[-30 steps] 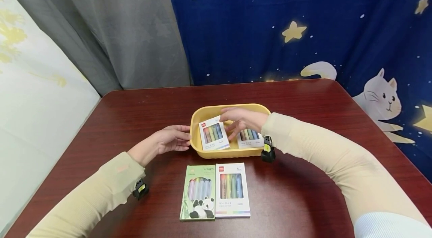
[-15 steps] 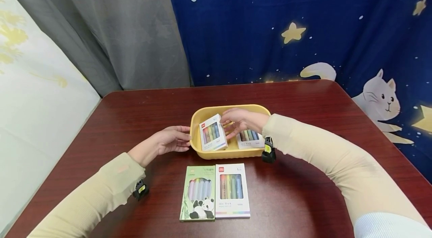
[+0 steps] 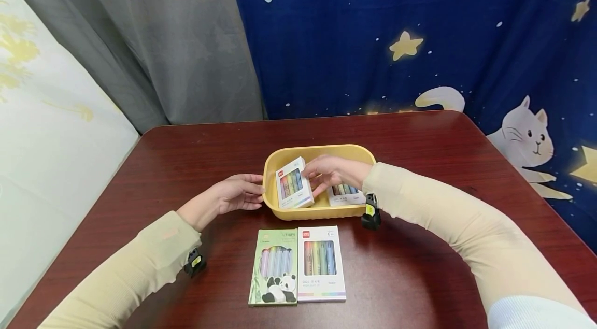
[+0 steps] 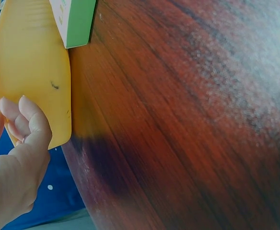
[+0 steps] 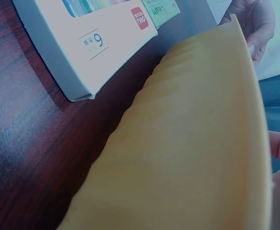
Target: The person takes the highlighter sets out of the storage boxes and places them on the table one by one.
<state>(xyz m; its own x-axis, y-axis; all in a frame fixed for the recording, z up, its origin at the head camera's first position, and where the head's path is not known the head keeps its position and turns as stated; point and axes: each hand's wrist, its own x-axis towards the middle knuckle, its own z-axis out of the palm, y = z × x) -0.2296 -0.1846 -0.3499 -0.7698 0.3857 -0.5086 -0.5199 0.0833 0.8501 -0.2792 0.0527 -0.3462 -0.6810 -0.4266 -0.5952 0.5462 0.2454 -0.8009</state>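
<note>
A yellow plastic basket [image 3: 322,212] stands on the table, with two white marker boxes inside. My right hand [image 3: 328,169] reaches into it and grips the right edge of the left marker box [image 3: 290,199], which leans with that edge raised. Partly behind this hand lies the second marker box [image 3: 344,197]. My left hand [image 3: 238,193] touches the basket's left end with loosely bent fingers; in the left wrist view its fingertips [image 4: 22,103] are at the basket wall [image 4: 34,72]. The basket's side covers most of my right hand in the right wrist view.
In front of the basket, a green panda box of pens [image 3: 275,287] and another white marker box [image 3: 322,287] lie side by side. The dark red table [image 3: 210,147] ends at a grey curtain [image 3: 196,49] and a blue star-patterned curtain [image 3: 336,49].
The left marker box in the basket has tilted, its right edge rising and shifting slightly left. My right hand has lowered a little along that edge. My left hand stays where it was.
</note>
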